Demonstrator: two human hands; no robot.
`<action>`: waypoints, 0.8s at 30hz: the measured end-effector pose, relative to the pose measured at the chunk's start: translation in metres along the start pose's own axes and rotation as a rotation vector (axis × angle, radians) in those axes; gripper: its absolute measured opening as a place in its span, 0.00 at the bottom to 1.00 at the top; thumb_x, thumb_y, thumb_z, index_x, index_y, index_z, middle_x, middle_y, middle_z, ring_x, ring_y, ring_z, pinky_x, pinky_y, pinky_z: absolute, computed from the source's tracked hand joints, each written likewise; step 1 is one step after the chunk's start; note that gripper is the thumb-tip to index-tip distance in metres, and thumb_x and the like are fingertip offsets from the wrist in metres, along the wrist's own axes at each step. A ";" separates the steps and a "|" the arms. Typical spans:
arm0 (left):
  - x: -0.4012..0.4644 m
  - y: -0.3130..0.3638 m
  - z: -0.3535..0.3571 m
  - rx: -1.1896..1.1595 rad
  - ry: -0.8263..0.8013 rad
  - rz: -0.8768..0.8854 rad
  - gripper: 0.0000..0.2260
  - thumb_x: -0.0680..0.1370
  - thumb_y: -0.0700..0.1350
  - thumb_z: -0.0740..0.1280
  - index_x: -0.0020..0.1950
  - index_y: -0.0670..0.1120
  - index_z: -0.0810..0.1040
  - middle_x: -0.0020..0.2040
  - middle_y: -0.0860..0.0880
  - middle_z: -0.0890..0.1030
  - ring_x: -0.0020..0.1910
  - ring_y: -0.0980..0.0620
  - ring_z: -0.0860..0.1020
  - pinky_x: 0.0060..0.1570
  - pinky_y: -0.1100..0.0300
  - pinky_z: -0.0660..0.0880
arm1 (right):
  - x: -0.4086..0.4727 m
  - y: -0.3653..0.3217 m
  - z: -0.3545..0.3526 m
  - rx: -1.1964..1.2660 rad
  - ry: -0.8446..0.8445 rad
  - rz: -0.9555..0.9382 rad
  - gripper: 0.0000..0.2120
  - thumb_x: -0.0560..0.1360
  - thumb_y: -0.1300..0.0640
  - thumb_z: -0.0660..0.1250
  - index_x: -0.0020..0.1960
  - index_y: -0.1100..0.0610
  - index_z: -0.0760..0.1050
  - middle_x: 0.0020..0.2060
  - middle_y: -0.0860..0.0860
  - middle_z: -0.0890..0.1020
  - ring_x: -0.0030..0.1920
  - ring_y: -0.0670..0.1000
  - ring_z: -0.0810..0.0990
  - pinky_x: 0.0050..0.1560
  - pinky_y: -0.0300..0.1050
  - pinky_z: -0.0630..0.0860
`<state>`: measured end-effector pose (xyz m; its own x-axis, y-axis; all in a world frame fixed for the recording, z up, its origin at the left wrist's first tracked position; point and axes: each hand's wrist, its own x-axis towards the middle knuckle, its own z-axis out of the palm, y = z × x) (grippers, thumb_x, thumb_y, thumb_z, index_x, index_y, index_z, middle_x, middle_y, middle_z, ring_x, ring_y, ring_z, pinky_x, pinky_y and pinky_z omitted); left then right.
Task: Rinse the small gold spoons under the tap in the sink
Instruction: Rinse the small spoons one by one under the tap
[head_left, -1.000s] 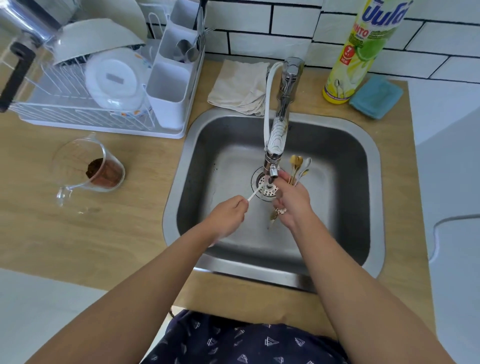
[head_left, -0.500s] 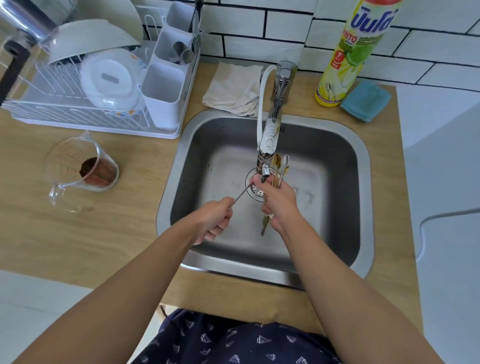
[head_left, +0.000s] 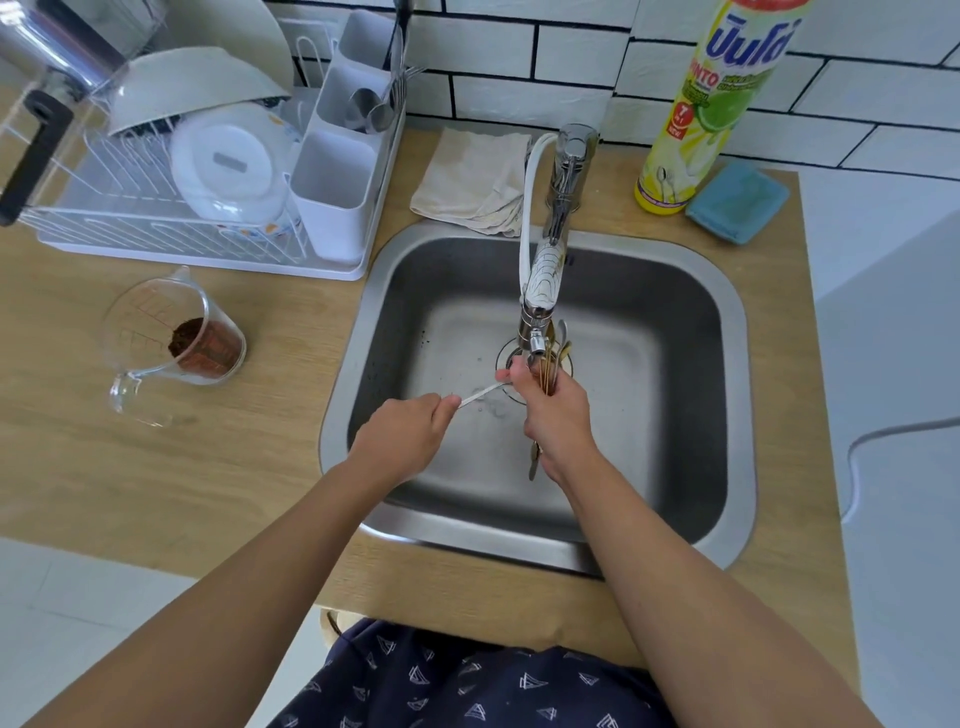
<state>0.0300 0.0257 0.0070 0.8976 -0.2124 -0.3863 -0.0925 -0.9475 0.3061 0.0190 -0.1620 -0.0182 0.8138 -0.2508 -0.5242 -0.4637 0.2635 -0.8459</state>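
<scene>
The gold spoons (head_left: 551, 364) sit bunched in the right hand (head_left: 556, 413), bowls up right under the tap (head_left: 540, 291) spout, handles poking out below the wrist, all of it over the drain of the sink (head_left: 675, 291); the right hand is wrapped tight around that bundle; the left hand (head_left: 402, 434) is just beside it, fingers curled, pinching the end of a single pale spoon (head_left: 480, 393) that stretches across to the right hand's thumb; whether water is running, cannot tell. Out on the tabletop (head_left: 208, 467): a folded cloth (head_left: 475, 179) behind the sink; a yellow dish soap bottle (head_left: 711, 104) and a blue sponge (head_left: 737, 200) back right; a white dish rack (head_left: 197, 171) with bowls and cutlery back left; a clear measuring jug (head_left: 166, 343) holding brown grounds, left of the sink.
</scene>
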 end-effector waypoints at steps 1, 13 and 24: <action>-0.001 0.003 -0.002 -0.032 -0.025 0.001 0.23 0.83 0.61 0.47 0.41 0.49 0.72 0.33 0.51 0.76 0.34 0.52 0.77 0.40 0.54 0.77 | 0.000 -0.001 -0.001 0.017 -0.015 -0.002 0.06 0.79 0.51 0.71 0.51 0.53 0.83 0.45 0.48 0.89 0.27 0.39 0.74 0.29 0.30 0.68; 0.005 0.032 -0.007 -1.012 -0.500 -0.113 0.13 0.84 0.43 0.56 0.59 0.39 0.77 0.36 0.50 0.72 0.29 0.55 0.63 0.30 0.61 0.59 | 0.022 -0.023 -0.029 0.367 0.097 0.046 0.09 0.81 0.50 0.69 0.47 0.55 0.81 0.43 0.50 0.89 0.20 0.42 0.62 0.20 0.36 0.60; 0.016 0.083 0.010 -1.196 -0.283 -0.156 0.07 0.85 0.46 0.59 0.55 0.44 0.74 0.36 0.47 0.78 0.26 0.54 0.70 0.28 0.62 0.68 | 0.007 -0.011 -0.030 0.340 -0.066 0.171 0.18 0.77 0.44 0.72 0.53 0.60 0.81 0.38 0.50 0.85 0.22 0.41 0.65 0.19 0.34 0.61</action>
<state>0.0323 -0.0582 0.0179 0.7253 -0.3020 -0.6187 0.5919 -0.1855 0.7844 0.0195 -0.1947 -0.0157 0.7607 -0.1189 -0.6382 -0.4611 0.5930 -0.6601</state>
